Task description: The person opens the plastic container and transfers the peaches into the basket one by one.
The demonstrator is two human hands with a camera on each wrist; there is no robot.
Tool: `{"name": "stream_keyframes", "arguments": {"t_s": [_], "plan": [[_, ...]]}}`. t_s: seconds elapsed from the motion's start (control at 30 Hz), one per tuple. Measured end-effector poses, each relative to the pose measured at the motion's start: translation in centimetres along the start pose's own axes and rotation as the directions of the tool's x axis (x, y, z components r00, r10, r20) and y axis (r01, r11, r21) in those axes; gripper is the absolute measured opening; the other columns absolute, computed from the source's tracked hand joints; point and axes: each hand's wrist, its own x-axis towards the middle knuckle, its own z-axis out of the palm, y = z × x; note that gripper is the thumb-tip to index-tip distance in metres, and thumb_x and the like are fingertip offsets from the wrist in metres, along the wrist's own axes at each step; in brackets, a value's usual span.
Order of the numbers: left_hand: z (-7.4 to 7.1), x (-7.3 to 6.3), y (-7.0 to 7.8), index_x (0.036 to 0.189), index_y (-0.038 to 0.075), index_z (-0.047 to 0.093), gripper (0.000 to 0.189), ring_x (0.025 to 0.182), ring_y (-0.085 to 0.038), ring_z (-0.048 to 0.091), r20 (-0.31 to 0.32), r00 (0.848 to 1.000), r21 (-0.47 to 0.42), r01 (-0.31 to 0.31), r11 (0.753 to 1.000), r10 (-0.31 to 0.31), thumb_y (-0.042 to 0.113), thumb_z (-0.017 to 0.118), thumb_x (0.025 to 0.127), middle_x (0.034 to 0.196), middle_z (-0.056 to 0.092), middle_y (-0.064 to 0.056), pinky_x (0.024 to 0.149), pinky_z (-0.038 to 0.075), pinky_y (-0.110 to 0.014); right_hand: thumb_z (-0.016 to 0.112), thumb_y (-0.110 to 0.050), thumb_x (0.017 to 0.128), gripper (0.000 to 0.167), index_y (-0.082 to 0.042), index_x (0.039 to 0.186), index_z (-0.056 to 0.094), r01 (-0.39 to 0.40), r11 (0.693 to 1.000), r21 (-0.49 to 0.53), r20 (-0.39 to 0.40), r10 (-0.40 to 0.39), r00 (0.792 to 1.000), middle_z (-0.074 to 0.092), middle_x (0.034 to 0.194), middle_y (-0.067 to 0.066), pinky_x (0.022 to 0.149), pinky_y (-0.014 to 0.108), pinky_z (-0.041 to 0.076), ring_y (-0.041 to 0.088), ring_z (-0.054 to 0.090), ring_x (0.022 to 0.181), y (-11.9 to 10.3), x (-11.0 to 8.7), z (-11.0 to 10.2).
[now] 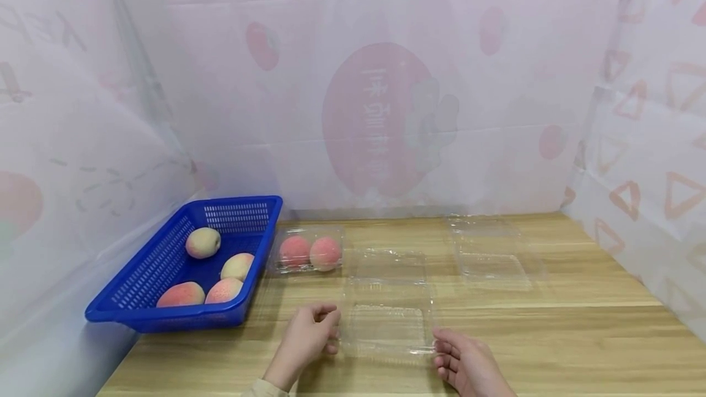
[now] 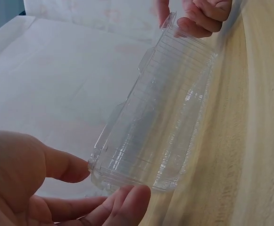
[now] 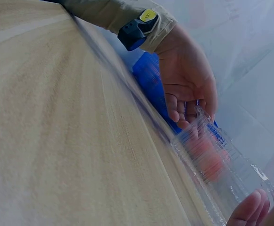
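Note:
Between my two hands is an open clear plastic clamshell box (image 1: 388, 323), its lid (image 1: 388, 265) tipped back on the far side. With thumb and fingers, my left hand (image 1: 309, 339) pinches the box's left side; the thumb (image 2: 68, 165) meets the rim in the left wrist view. My right hand (image 1: 466, 360) holds the near right corner, its thumb at the rim and the other fingers curled below. Through its clear walls I see only wood grain in the head view, no fruit inside.
At left stands a blue plastic basket (image 1: 144, 325) with several peaches (image 1: 203, 242). A second clear box (image 1: 278, 267) holding two pink peaches (image 1: 325, 253) sits beside it. Another open clear box (image 1: 491, 262) lies back right. Printed white sheets (image 1: 386, 17) wall the wooden table (image 1: 579, 348).

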Motion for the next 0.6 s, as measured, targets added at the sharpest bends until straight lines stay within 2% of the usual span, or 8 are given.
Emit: {"name": "stream_keyframes", "arguments": {"t_s": [0.17,0.6], "plan": [[0.15,0.02,-0.29,0.121,-0.018,0.056,0.038,0.071,-0.020,0.063,0.006,1.000,-0.016,-0.029,0.999,0.029,0.009,0.059,0.095,0.094,0.063,-0.016,0.056,0.059,-0.035,0.065,-0.017,0.093,0.017,-0.002,0.095,0.058,0.007,1.000,-0.011,-0.009,-0.008,1.000,0.058,0.080,0.001,0.062,0.023,0.049,0.013,0.056,0.068,-0.04,-0.01,0.02],[0.16,0.00,-0.50,0.118,-0.018,0.059,0.034,0.070,-0.021,0.063,0.016,0.998,-0.049,-0.052,0.997,0.053,0.005,0.061,0.092,0.086,0.061,-0.010,0.055,0.058,-0.037,0.061,-0.014,0.095,0.010,-0.003,0.095,0.060,0.021,1.000,-0.015,0.003,-0.020,1.000,0.057,0.080,0.002,0.062,0.023,0.048,0.014,0.055,0.069,0.10,0.01,-0.05]]}}
